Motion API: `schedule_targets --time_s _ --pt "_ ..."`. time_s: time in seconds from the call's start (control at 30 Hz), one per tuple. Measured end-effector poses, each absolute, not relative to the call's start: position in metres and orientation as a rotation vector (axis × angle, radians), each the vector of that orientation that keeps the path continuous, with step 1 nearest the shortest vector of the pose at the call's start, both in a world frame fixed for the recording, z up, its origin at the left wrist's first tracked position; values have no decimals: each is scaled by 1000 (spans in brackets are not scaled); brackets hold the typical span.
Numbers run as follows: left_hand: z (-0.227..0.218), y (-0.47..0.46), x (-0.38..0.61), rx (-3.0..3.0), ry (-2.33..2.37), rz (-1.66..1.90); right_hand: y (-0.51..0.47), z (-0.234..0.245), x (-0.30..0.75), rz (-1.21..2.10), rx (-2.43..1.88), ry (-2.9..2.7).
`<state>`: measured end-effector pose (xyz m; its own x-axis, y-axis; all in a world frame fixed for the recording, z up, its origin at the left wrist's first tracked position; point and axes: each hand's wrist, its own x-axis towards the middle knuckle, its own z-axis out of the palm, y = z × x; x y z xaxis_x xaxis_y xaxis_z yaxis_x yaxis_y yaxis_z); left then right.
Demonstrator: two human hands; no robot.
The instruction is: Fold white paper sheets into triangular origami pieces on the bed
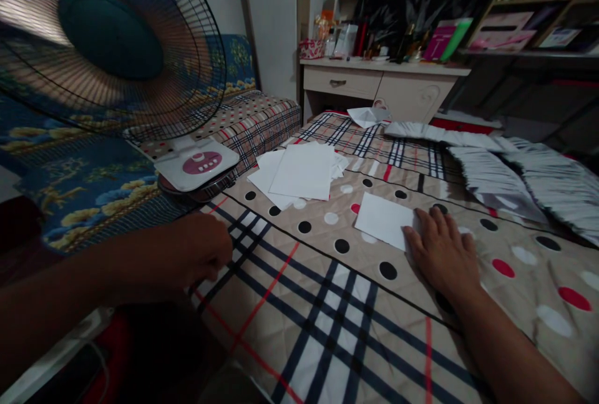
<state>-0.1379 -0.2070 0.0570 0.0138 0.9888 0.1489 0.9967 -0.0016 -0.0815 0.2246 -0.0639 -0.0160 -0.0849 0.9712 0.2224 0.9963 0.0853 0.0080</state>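
My right hand lies flat with its fingers apart, the fingertips and thumb touching the right edge of a small white sheet of paper. That sheet rests on the dotted part of the bedspread. On the left, my left hand is closed near the bed's edge, its fingers curled under and in shadow. Whatever it may hold is hidden. Between the hands and farther back, several larger white sheets overlap in a loose pile, with smaller paper pieces at its right side.
A large fan on a white base stands at the left. Long rows of stacked white papers spread across the right of the bed. At the far end are a folded paper and a white dresser with bottles and boxes.
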Motion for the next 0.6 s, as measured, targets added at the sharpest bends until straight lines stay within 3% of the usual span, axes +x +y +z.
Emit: schedule_targets --time_s 0.33,0.6 --pt "107 -140 -199 -2037 -2204 205 -64 -15 223 -229 -2006 -2177" --pt "74 -103 -119 -2608 -1681 -415 -69 -10 220 -170 -2022 -2166"
